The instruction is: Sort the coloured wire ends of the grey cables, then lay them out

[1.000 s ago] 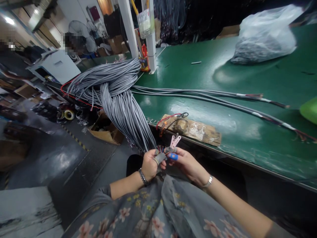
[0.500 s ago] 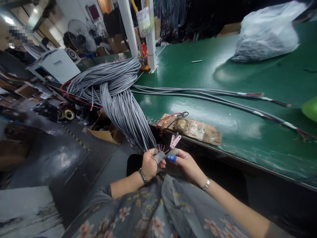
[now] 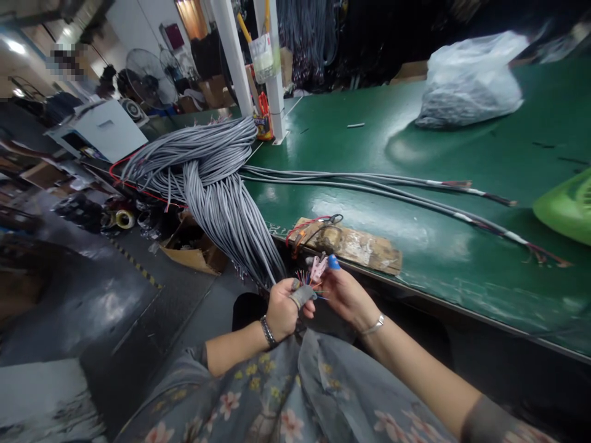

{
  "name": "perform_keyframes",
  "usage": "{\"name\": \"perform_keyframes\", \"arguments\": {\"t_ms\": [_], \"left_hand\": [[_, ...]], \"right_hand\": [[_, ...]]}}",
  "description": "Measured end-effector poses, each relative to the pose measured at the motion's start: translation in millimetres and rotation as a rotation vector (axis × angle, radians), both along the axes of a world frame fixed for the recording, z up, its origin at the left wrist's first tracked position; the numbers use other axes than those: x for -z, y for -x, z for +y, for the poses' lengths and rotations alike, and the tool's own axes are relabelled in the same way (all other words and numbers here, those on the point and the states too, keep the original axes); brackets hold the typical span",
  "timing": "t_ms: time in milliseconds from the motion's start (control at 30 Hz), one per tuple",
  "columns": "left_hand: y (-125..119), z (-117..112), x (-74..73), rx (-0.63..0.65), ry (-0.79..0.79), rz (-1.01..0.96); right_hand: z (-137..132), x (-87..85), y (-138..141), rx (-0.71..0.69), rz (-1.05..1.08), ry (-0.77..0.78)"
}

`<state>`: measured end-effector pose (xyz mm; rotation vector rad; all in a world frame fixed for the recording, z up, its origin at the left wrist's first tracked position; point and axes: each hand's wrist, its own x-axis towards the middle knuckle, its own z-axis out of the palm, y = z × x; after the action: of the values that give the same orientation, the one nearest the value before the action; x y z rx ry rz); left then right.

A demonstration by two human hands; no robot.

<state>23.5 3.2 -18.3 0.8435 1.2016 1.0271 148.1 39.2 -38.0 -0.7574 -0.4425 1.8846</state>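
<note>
My left hand (image 3: 284, 307) is closed around the end of a grey cable, with several thin coloured wires (image 3: 303, 276) fanned out above the fist. Grey tape wraps its thumb. Just to the right is a pink clip (image 3: 318, 269) at the bench's front edge. My right hand (image 3: 349, 294) has its blue-taped thumb raised against the clip's side, apparently pinching it; its other fingers are partly hidden. A few thin wires stick out between my hands. Behind my left hand a thick bundle of grey cables (image 3: 231, 212) hangs over the bench edge.
A worn wooden board (image 3: 364, 246) with red and black leads lies along the edge of the green bench (image 3: 462, 283). Several stripped cables (image 3: 392, 179) stretch across it. A plastic bag (image 3: 471, 80), a green object (image 3: 566, 206) and a white post (image 3: 277, 92) stand behind. A cardboard box (image 3: 194, 249) sits on the floor.
My right hand has left the wires beside my left hand, and its thumb has risen to the pink clip. My left hand keeps its hold. The view has shifted slightly.
</note>
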Motion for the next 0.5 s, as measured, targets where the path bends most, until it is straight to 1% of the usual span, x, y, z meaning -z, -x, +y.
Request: {"name": "perform_keyframes", "arguments": {"t_ms": [200,367,500], "left_hand": [[-1.0,1.8,1.4,0.007,0.027,0.039],[1.3,0.4,7.4,0.027,0.018,0.071],[6.6,-4.5,10.3,0.025,0.008,0.058]], "right_hand": [[1.3,4.2,2.1,0.070,0.006,0.003],[-0.6,4.1,3.0,0.069,0.035,0.048],[-3.1,3.4,-0.2,0.019,0.083,0.066]]}}
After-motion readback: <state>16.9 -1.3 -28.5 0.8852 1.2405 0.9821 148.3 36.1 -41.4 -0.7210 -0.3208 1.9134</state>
